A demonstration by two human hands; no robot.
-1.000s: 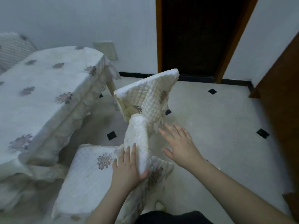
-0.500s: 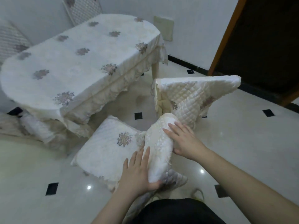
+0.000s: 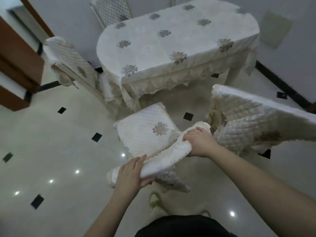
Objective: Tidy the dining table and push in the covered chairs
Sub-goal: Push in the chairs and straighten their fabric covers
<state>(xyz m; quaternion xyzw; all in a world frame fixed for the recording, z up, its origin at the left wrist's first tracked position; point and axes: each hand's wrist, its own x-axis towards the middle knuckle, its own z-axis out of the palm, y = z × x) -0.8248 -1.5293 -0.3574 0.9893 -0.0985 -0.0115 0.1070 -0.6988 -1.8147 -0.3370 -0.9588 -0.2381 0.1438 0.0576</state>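
Chair back within curled fingers

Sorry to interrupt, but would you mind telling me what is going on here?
A person is gripping the padded top of a covered chair with both hands, the left hand near one end and the right hand near the other. The chair's seat faces the dining table but is not yet pushed under it. Another covered chair stands to the right, and one more at the table's left end.

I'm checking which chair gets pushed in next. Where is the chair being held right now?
In the head view, the held chair stands lower centre, in front of the dining table, seat toward it. Both the left hand and right hand grip its covered backrest top.
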